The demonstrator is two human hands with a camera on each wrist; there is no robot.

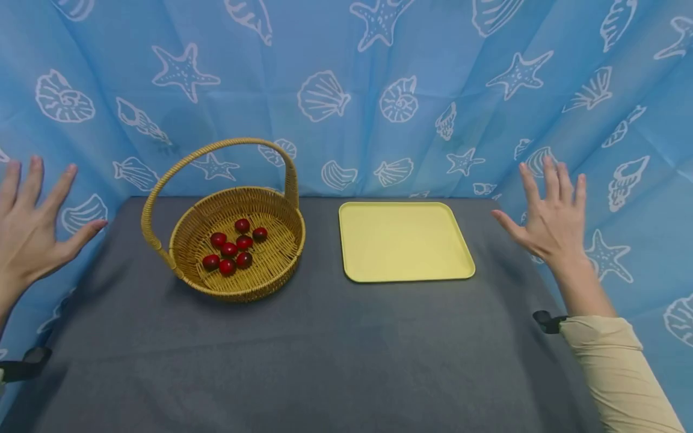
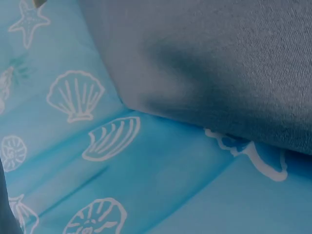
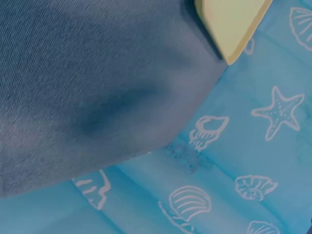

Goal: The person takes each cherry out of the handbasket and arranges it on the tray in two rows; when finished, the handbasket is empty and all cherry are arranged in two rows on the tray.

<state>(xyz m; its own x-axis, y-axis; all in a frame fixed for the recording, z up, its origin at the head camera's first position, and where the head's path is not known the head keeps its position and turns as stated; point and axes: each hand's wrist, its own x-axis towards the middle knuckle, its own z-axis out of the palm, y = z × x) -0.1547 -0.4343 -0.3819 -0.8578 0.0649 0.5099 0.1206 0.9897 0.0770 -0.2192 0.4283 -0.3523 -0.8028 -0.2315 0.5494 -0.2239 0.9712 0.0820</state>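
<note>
My left hand (image 1: 33,231) is raised at the left side with fingers spread, holding nothing. On the right, my right hand (image 1: 553,219) is also raised, its fingers apart and nothing in it. A round woven basket (image 1: 295,264) with a tall arched handle stands at the back left of the table, nearer the left hand. Several dark red cherries (image 1: 229,249) lie grouped on its bottom. To the basket's right lies a flat yellow tray (image 1: 406,240), nearer the right hand. The right wrist view catches one corner of that tray (image 3: 231,24). Neither hand touches anything.
A dark grey cloth covers the table (image 1: 325,361). Blue curtain (image 1: 357,108) printed with white shells and starfish hangs behind and along both sides of it. Dark bands (image 1: 549,322) sit at both wrists.
</note>
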